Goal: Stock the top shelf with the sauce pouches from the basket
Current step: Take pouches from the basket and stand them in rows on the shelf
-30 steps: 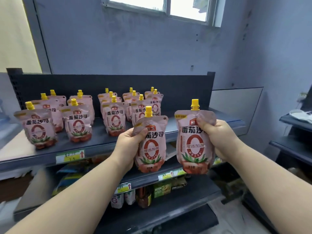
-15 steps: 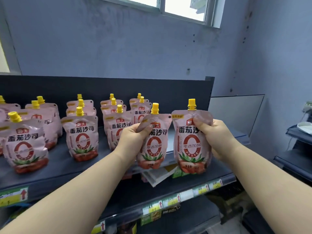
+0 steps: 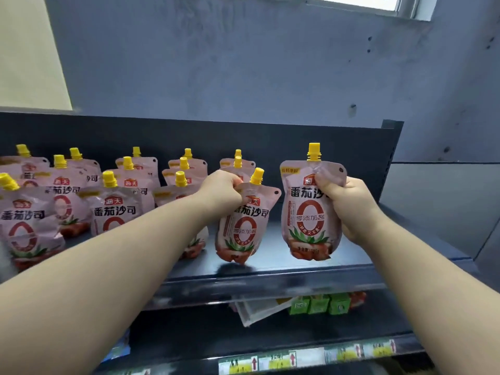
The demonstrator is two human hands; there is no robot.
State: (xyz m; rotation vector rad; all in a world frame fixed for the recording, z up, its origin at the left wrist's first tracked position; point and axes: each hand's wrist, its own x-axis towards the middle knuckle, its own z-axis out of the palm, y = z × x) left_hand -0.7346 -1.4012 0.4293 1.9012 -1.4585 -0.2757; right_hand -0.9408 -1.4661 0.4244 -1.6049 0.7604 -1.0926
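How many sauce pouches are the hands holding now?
2. The left hand grips one tilted pouch at the top shelf's front; the right hand grips an upright pouch beside it. Neither hand seems to hide another.

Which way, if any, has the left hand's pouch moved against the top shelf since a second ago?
Yes: up and forward. The pouch hung partly below the top shelf front edge; now its base is above that edge, over the deck.

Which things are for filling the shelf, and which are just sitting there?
For the job: left hand gripping tilted pouch; right hand gripping upright pouch; standing pouches; top shelf.
Just there: green packets underneath; price labels; window.
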